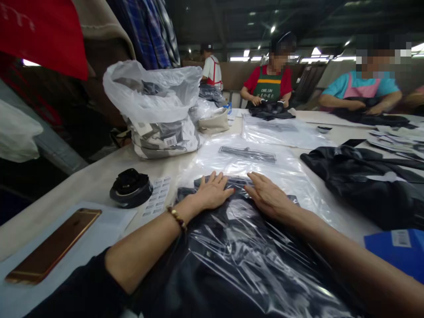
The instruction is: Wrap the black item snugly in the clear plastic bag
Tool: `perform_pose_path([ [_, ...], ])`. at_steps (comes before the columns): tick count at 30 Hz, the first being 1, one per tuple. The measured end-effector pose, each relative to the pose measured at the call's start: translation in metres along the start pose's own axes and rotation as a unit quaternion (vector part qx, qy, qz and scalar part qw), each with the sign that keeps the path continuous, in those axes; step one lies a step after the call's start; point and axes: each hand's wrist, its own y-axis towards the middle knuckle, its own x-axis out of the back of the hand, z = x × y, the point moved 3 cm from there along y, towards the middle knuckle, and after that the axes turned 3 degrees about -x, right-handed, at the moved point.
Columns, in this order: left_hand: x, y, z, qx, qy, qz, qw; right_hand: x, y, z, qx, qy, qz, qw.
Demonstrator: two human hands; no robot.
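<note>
Busy packing table (99, 176), my left hand (213, 192) and right hand (268, 196) pressed flat, fingers spread, gripping nothing, on bagged dark garment (238, 256), phone (54, 245) near left.

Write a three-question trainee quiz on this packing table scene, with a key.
1. True or false: both hands, the left hand and the right hand, lie flat on the dark folded garment in its clear plastic bag.
2. Which lies nearest the left forearm?
A. gold-coloured smartphone
B. blue cardboard box
C. loose black garment heap
3. Fill in: the black round tape dispenser sits beside a sheet of small printed ____.

Key: 1 true; 2 A; 3 labels.
</note>
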Motion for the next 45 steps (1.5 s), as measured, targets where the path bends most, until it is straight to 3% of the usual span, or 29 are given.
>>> perform_pose_path([
  [3,-0.031,-0.004,-0.004,0.000,0.000,0.004,1.000,-0.041,-0.001,0.008,-0.008,-0.037,0.032,0.999],
  [6,-0.045,-0.009,0.001,0.001,-0.007,-0.008,1.000,-0.068,-0.010,-0.007,-0.020,-0.079,0.043,0.996],
  [10,-0.048,-0.010,0.006,0.005,-0.014,-0.026,1.000,-0.079,-0.014,-0.023,-0.039,-0.085,0.031,0.995],
  [16,-0.053,-0.011,0.008,-0.003,-0.019,-0.059,0.998,-0.090,-0.012,-0.025,-0.033,-0.046,-0.004,0.998],
  [20,-0.049,-0.008,0.012,-0.001,-0.038,0.017,0.999,-0.084,-0.009,-0.022,-0.041,-0.047,0.061,0.996],
  [24,-0.016,-0.010,0.009,-0.014,-0.045,0.115,0.992,-0.058,-0.004,-0.017,-0.028,-0.037,0.177,0.983],
  [27,0.024,-0.033,-0.011,-0.017,-0.039,0.129,0.991,-0.026,-0.014,-0.010,-0.010,-0.033,0.187,0.982],
  [30,0.048,-0.077,-0.040,-0.025,-0.039,0.111,0.993,0.002,-0.044,0.002,0.000,-0.034,0.167,0.985],
  [32,0.045,-0.107,-0.053,-0.018,-0.033,0.097,0.995,0.011,-0.072,0.011,-0.006,-0.037,0.158,0.987],
  [35,0.019,-0.134,-0.058,0.028,-0.018,0.090,0.995,0.010,-0.107,0.020,-0.043,-0.047,0.160,0.985],
  [39,-0.015,-0.133,-0.052,0.068,-0.023,0.095,0.993,-0.006,-0.124,0.016,-0.093,-0.047,0.152,0.983],
  [45,-0.021,-0.130,-0.050,0.071,-0.037,0.083,0.993,-0.019,-0.124,0.012,-0.095,-0.030,0.148,0.984],
])
